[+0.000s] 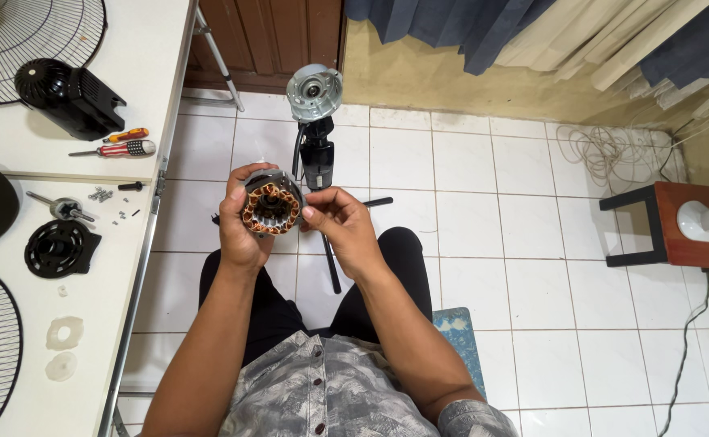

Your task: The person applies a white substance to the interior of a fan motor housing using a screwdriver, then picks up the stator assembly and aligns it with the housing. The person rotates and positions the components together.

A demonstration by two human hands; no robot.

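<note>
Stator (271, 212) of a fan motor, ringed with copper windings, sits between both hands above the person's lap, its round open face turned up toward the camera and its axis pointing roughly at the viewer. Left hand (241, 231) wraps its left side and underside, fingers curled closed around the rim. Right hand (342, 226) meets it from the right, fingertips pinched at its edge. Behind stands the motor housing (315, 91) on its black stand (316, 158); screwdrivers (120, 142) lie on the counter (152, 48).
</note>
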